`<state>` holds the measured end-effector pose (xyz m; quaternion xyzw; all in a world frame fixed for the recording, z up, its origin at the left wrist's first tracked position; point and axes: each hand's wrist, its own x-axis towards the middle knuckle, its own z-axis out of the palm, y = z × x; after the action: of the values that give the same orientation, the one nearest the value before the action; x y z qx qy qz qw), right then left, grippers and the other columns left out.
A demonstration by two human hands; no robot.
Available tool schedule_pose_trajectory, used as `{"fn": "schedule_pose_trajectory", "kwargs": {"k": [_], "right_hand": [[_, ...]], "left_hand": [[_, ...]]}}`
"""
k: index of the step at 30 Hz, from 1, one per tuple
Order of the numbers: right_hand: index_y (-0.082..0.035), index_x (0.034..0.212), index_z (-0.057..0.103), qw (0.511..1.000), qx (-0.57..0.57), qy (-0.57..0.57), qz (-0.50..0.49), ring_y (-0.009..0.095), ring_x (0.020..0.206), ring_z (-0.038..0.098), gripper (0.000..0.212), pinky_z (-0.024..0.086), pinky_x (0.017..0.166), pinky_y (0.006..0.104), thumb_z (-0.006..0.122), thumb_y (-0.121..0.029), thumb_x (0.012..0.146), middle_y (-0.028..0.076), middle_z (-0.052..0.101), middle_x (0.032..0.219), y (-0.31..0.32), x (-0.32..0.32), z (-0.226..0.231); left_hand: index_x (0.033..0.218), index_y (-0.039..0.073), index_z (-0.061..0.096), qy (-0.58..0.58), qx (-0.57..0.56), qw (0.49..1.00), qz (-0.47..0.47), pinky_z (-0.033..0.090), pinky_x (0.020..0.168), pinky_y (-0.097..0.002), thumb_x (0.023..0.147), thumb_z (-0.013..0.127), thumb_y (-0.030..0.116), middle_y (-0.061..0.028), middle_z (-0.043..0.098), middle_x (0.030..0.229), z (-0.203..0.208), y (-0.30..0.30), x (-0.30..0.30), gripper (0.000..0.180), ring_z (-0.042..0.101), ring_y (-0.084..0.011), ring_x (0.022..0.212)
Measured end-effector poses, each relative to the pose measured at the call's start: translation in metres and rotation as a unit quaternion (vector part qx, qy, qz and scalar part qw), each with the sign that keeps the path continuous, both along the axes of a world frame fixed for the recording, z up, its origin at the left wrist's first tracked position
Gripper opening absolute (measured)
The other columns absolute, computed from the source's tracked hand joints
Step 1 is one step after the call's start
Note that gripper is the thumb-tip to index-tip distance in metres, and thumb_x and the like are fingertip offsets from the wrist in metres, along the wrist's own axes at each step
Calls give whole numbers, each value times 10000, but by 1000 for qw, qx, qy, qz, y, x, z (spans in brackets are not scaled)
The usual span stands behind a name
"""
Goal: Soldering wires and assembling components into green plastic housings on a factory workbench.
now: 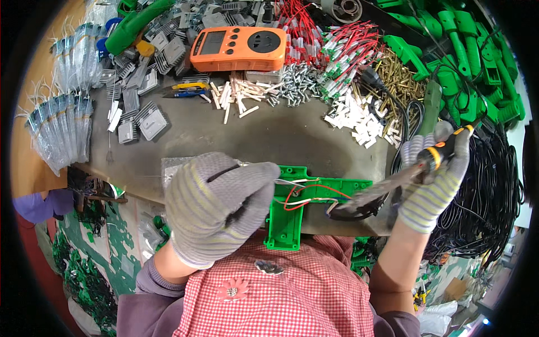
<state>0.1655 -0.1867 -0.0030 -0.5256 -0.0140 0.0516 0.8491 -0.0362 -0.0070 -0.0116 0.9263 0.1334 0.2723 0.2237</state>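
Before me lies an open T-shaped green plastic housing half, with red, white and blue wires running across it. My left hand, in a striped grey glove, is closed at the housing's left end. A thin pale wire runs from its pinched fingertips into the shell. My right hand, gloved the same way, is closed round a hand tool with a black and orange handle. The tool's long grey shaft slants down towards the housing's right end, smeared by motion; its exact kind does not show.
An orange meter stands at the back among metal heat sinks, screws, white sleeves and red wire bundles. Green housings and black cables crowd the right. Bagged strips lie left.
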Motion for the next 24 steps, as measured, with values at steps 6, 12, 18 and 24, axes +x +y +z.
{"fn": "schedule_pose_trajectory", "kwargs": {"k": [6,12,18,24], "right_hand": [[-93,947,549,997,49,8,63,53,375,449,315,411,362,201,583,-403,993,-40,534,639,1,-7,-22],[-51,900,529,998,48,30,34,52,346,375,417,333,361,189,539,-455,1006,10,523,584,7,-11,-26],[-58,891,530,999,28,38,-3,46,338,363,432,316,359,184,538,-476,999,18,547,593,15,-13,-26],[-60,894,539,999,1,20,29,45,338,374,466,317,359,184,524,-515,991,19,560,603,10,-12,-30]], "left_hand": [[927,145,754,-22,-13,1000,-4,405,549,-323,727,791,57,-14,567,740,-2,-1,10,222,514,-176,594],[932,142,762,-23,-19,1000,-11,411,552,-315,732,781,48,-13,573,731,-2,2,15,221,519,-178,591],[962,184,754,-37,-29,999,-9,464,570,-356,753,795,174,-13,617,771,-8,6,14,213,599,-216,662],[943,138,759,-56,-1,998,3,434,580,-316,722,787,46,-18,594,759,-10,5,18,241,545,-190,616]]}}
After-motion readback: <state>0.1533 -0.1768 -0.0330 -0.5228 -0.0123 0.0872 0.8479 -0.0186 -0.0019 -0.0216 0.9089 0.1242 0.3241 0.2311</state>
